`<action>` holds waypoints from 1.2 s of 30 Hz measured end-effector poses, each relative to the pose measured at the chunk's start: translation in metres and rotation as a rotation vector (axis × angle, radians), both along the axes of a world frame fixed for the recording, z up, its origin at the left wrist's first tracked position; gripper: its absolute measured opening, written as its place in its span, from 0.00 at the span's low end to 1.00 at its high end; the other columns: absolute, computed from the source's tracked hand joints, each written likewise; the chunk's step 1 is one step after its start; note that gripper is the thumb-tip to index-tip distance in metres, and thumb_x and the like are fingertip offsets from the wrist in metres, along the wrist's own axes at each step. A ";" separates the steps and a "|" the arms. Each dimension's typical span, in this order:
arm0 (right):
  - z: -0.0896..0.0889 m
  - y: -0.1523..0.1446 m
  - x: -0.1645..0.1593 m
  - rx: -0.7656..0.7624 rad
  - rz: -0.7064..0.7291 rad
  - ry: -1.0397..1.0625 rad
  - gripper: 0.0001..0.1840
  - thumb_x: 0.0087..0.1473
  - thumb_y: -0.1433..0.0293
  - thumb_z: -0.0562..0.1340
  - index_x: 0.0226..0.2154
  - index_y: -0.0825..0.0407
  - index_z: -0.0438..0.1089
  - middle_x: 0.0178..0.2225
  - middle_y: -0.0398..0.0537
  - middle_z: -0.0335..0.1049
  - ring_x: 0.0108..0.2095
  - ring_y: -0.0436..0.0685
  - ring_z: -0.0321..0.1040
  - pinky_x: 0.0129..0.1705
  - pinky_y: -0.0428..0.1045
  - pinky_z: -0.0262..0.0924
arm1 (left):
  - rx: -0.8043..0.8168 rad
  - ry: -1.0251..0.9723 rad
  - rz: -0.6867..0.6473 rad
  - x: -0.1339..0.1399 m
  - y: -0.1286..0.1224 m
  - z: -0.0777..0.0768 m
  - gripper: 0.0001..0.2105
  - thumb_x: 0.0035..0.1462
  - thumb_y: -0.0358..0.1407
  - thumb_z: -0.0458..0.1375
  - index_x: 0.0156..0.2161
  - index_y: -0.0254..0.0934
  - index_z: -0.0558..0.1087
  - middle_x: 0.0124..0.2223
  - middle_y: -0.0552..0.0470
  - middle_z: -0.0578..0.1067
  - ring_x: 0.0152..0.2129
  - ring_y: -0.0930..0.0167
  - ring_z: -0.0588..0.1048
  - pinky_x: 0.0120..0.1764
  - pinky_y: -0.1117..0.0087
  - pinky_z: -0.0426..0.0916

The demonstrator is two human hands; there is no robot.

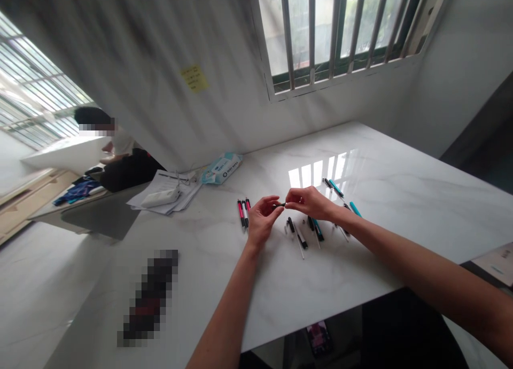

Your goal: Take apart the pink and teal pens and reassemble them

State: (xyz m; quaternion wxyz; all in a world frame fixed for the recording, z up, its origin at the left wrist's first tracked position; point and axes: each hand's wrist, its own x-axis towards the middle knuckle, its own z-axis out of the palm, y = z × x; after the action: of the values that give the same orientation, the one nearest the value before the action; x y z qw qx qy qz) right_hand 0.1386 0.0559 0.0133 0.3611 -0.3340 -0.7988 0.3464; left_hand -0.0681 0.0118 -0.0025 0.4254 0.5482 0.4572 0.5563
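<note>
"Above the white table (192, 273), what are your fingers doing?"

"They're gripping. My left hand (262, 219) is pinching 1 end of a small dark piece (281, 205) between thumb and fingers, and my right hand (308, 202) is pinching the other."

"Are you seeing all of it?"

"No, my fingers are hiding most of it; I'm not able to tell if it's 1 part or 2 joined."

"What are you worrying about?"

"Slipping. It's looking slim, so squeezing too hard or unevenly could be shooting it out, and the glossy table could be letting it roll."

"Anything else?"

"My right forearm is crossing above the teal barrel (355, 208). Dipping too low could be scattering that, or a thin white refill (301, 248). The 3 pens (241, 213) beside my left hand are lying close enough for bumping, too."
</note>
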 end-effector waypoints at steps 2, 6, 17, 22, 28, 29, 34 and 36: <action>-0.002 0.000 -0.001 -0.028 0.005 -0.015 0.19 0.62 0.52 0.63 0.32 0.50 0.75 0.24 0.41 0.71 0.24 0.50 0.60 0.30 0.47 0.54 | -0.020 -0.040 0.005 0.000 0.000 0.001 0.19 0.48 0.38 0.74 0.45 0.38 0.79 0.37 0.51 0.81 0.36 0.72 0.80 0.44 0.70 0.75; -0.005 -0.005 -0.011 -0.081 -0.020 0.024 0.22 0.63 0.50 0.62 0.29 0.50 0.73 0.23 0.41 0.73 0.23 0.50 0.61 0.29 0.47 0.54 | -0.109 -0.202 0.024 0.001 -0.001 0.002 0.22 0.47 0.39 0.74 0.48 0.40 0.78 0.40 0.51 0.82 0.37 0.72 0.81 0.44 0.70 0.75; 0.018 0.038 0.062 0.117 -0.031 -0.332 0.36 0.49 0.61 0.74 0.61 0.40 0.71 0.55 0.52 0.75 0.59 0.68 0.63 0.56 0.62 0.63 | -0.208 -0.401 0.065 -0.009 0.005 -0.004 0.17 0.57 0.49 0.68 0.50 0.49 0.77 0.46 0.54 0.82 0.36 0.75 0.82 0.37 0.75 0.77; 0.015 0.047 0.095 0.075 0.041 -0.510 0.50 0.47 0.68 0.73 0.70 0.34 0.57 0.72 0.45 0.52 0.74 0.71 0.37 0.66 0.66 0.54 | -0.295 -0.485 0.082 -0.011 0.006 0.000 0.19 0.57 0.46 0.69 0.52 0.48 0.76 0.43 0.54 0.81 0.35 0.75 0.82 0.35 0.77 0.77; 0.004 0.046 0.092 -0.035 0.065 -0.591 0.53 0.45 0.74 0.69 0.71 0.36 0.55 0.71 0.48 0.55 0.76 0.73 0.28 0.61 0.63 0.61 | -0.309 -0.480 0.061 -0.009 0.004 0.003 0.21 0.56 0.42 0.71 0.54 0.44 0.75 0.38 0.53 0.80 0.35 0.73 0.82 0.36 0.76 0.79; 0.003 0.047 0.092 -0.052 0.062 -0.601 0.53 0.45 0.74 0.69 0.70 0.37 0.55 0.71 0.49 0.56 0.76 0.72 0.28 0.60 0.62 0.62 | -0.315 -0.477 0.055 -0.009 0.003 0.005 0.22 0.55 0.40 0.71 0.54 0.43 0.75 0.38 0.53 0.80 0.35 0.73 0.82 0.37 0.76 0.79; 0.004 0.050 0.093 -0.070 0.024 -0.625 0.45 0.47 0.72 0.70 0.67 0.42 0.62 0.68 0.52 0.60 0.74 0.71 0.36 0.64 0.63 0.58 | -0.374 -0.492 0.083 -0.004 0.001 0.012 0.21 0.51 0.34 0.74 0.50 0.38 0.77 0.38 0.52 0.79 0.33 0.75 0.81 0.36 0.80 0.77; 0.008 0.048 0.088 -0.006 0.000 -0.564 0.42 0.49 0.70 0.70 0.66 0.43 0.63 0.65 0.53 0.63 0.72 0.70 0.43 0.66 0.65 0.56 | -0.383 -0.475 0.097 -0.002 0.000 0.013 0.19 0.49 0.35 0.74 0.46 0.36 0.78 0.38 0.52 0.80 0.31 0.76 0.81 0.35 0.79 0.76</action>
State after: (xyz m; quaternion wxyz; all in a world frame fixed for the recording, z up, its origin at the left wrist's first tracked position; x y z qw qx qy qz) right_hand 0.2267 0.1039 0.0216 0.1235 -0.4183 -0.8667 0.2423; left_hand -0.0702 0.0117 0.0103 0.5891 0.2902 0.4671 0.5920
